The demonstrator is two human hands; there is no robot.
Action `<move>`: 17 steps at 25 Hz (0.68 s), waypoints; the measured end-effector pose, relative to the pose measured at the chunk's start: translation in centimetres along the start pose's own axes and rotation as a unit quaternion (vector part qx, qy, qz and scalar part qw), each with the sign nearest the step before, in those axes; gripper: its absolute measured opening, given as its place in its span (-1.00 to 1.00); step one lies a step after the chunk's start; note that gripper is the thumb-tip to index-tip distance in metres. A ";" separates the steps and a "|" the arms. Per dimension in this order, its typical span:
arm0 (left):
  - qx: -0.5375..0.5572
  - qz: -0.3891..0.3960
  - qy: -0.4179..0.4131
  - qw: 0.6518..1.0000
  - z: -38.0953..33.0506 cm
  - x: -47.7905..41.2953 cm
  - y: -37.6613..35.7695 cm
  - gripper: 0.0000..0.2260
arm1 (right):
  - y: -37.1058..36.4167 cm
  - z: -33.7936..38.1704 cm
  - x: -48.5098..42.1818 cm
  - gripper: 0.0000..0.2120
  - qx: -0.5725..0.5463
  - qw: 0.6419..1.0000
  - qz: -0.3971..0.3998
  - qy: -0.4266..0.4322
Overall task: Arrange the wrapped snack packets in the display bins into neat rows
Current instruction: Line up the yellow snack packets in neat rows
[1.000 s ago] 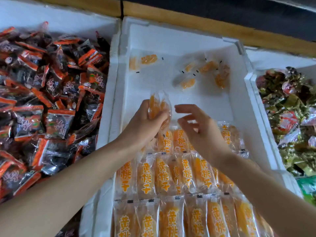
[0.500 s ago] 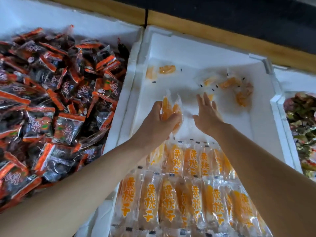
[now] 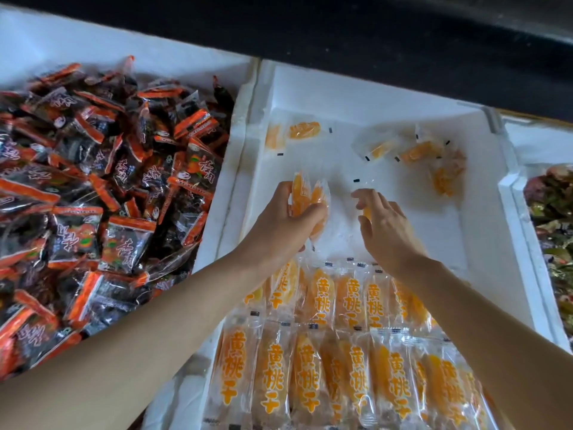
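The left hand is gripping a bunch of orange packets; its fingers are curling round them and holding them up just above the floor of the white foam bin; the right hand is curling its fingers over one clear packet on the bin floor, and an orange bit is peeking out between the fingers, so this grip is pinching that packet; the two hands are sitting near each other but not touching; just below them, neat rows of packets are lying side by side with orange writing on them, filling the near part of the bin; at the back of the bin, a few loose packets are lying every which way on the right, and two more packets are lying on the left; the left bin is holding a big messy heap of red and black packets; the right bin is showing shiny green and pink sweets at the edge of the view; a dark wall is running across the top behind the bins.
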State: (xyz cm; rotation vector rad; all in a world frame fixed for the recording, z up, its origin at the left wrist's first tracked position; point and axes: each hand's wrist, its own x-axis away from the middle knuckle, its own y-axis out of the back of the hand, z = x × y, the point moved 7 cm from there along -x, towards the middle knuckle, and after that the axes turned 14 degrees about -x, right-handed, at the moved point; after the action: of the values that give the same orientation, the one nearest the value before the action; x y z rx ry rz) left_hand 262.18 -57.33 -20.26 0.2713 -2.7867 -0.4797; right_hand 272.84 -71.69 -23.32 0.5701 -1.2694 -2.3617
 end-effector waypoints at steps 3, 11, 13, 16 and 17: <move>-0.004 -0.002 0.007 1.000 0.2 0.1 0.0 -0.92 | -0.3 -0.8 0.1 -0.66 -0.008 0.999 0.006 -0.032; -0.021 0.004 0.005 1.000 0.0 1.5 0.7 -0.82 | -0.3 0.6 -0.4 -0.67 -0.042 0.994 -0.001 -0.101; -0.038 0.000 -0.004 0.999 -0.4 2.4 1.4 -0.79 | 0.4 2.2 0.2 -0.75 -0.134 0.983 -0.030 -0.124; -0.022 0.001 -0.007 1.000 -0.9 4.0 2.2 -0.79 | 0.9 4.2 3.0 -0.88 -0.412 0.871 -0.051 -0.263; -0.015 0.000 -0.005 1.000 -1.1 4.6 2.5 -0.80 | 0.6 5.0 4.4 -0.88 -0.487 0.814 -0.025 -0.316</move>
State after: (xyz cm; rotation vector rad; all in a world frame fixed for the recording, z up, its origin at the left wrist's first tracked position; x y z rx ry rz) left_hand 257.86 -56.46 -17.18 0.2640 -2.7871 -0.5240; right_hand 266.66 -70.85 -20.99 -0.5519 -0.0461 -2.8954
